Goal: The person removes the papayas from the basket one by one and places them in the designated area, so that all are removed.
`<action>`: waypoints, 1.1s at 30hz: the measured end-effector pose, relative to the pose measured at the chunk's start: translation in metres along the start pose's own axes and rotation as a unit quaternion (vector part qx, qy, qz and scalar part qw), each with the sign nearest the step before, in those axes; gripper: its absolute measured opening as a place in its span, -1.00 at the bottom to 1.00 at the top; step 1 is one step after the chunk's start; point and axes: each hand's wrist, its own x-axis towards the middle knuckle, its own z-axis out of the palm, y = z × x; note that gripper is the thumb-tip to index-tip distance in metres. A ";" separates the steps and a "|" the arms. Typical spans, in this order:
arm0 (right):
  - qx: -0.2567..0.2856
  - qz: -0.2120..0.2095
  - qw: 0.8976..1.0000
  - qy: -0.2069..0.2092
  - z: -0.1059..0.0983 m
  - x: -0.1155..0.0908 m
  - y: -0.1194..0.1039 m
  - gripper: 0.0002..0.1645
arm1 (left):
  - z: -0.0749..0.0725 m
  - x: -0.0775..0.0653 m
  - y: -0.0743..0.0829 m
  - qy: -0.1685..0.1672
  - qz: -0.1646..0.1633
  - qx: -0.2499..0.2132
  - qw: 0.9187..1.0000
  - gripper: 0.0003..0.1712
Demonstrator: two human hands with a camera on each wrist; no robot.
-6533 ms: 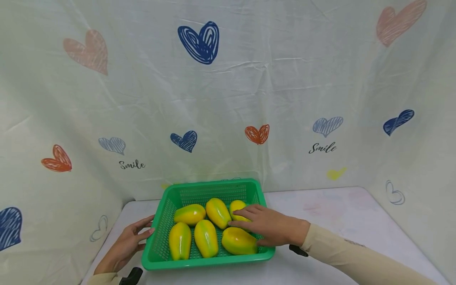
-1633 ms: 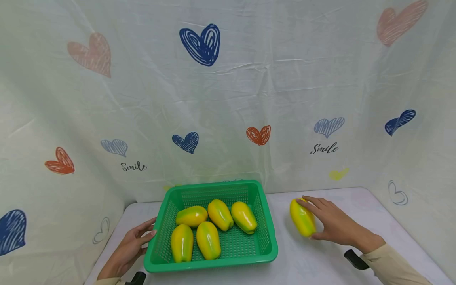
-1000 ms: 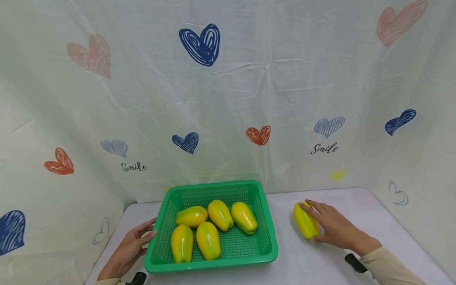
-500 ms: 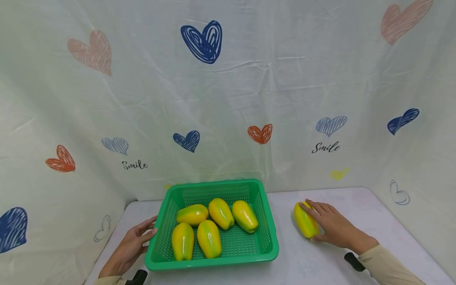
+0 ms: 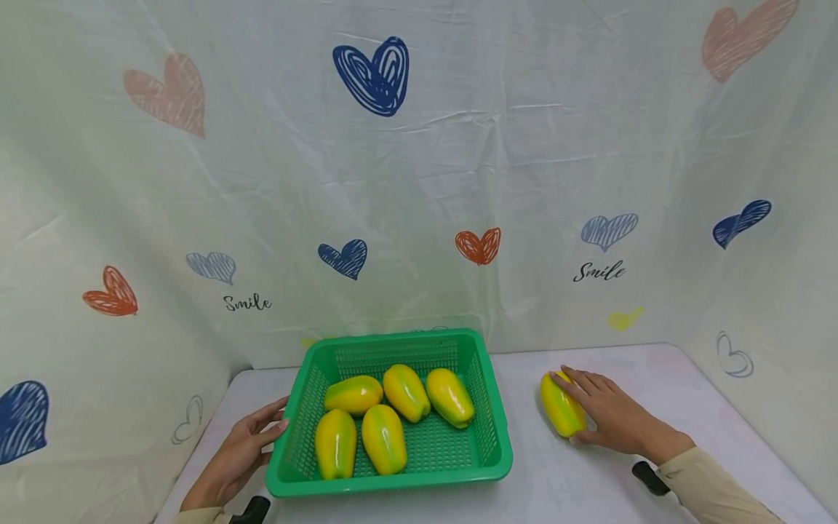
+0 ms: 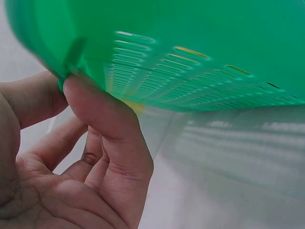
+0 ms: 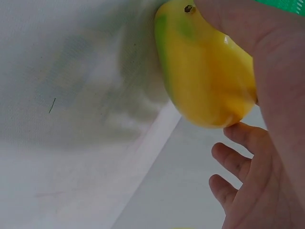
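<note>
A green plastic basket [image 5: 393,489] with slotted walls stands on the table, holding several glossy yellow-green fruits that look like mangoes [image 5: 382,439]. At its left side, my left hand [image 5: 238,451] pinches the rim between thumb and finger; the left wrist view shows the pinch close up on the basket wall [image 6: 200,38], with the other fingers below it. To the right of the basket, my right hand [image 5: 618,418] holds a single mango [image 5: 559,407] at the table surface. In the right wrist view, thumb and fingers span this mango [image 7: 200,71], its dark stem spot facing up.
The table [image 5: 524,466] has a pale cloth and ends at a white curtain [image 5: 419,182] printed with hearts and words. Inside the basket, the front right part of the floor shows bare mesh. A black strap device [image 5: 650,478] sits at the right wrist.
My right hand, over the basket at first, has carried a mango out to the table on the right and shifted it slightly toward me. It is still now. The left hand keeps its place.
</note>
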 end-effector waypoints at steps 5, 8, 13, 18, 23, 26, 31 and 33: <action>0.006 0.001 1.000 -0.005 -0.001 0.001 -0.001 0.28 | 0.000 0.000 0.000 -0.001 0.000 0.000 1.000 -0.30; 0.007 0.001 1.000 -0.007 -0.001 0.001 -0.001 0.28 | 0.000 0.000 -0.001 -0.002 0.000 0.000 1.000 -0.30; 0.013 0.002 1.000 -0.011 -0.002 0.002 0.000 0.28 | 0.000 -0.001 -0.002 -0.002 0.000 -0.002 1.000 -0.30; 0.018 -0.003 1.000 -0.010 -0.003 0.001 0.001 0.27 | 0.001 -0.002 -0.002 0.006 -0.003 0.001 1.000 -0.30; 0.015 -0.002 1.000 -0.010 -0.003 0.000 0.003 0.26 | 0.002 -0.002 -0.002 0.012 -0.006 0.000 1.000 -0.31; 0.013 -0.002 1.000 -0.009 -0.003 0.000 0.003 0.26 | 0.002 -0.002 -0.001 0.012 -0.007 -0.002 1.000 -0.31; 0.009 -0.007 1.000 -0.006 -0.003 -0.001 0.006 0.25 | 0.002 -0.001 0.000 0.009 -0.007 -0.002 1.000 -0.31; 0.008 -0.008 1.000 -0.004 -0.003 0.000 0.007 0.24 | 0.002 0.000 0.000 0.008 -0.006 -0.004 1.000 -0.31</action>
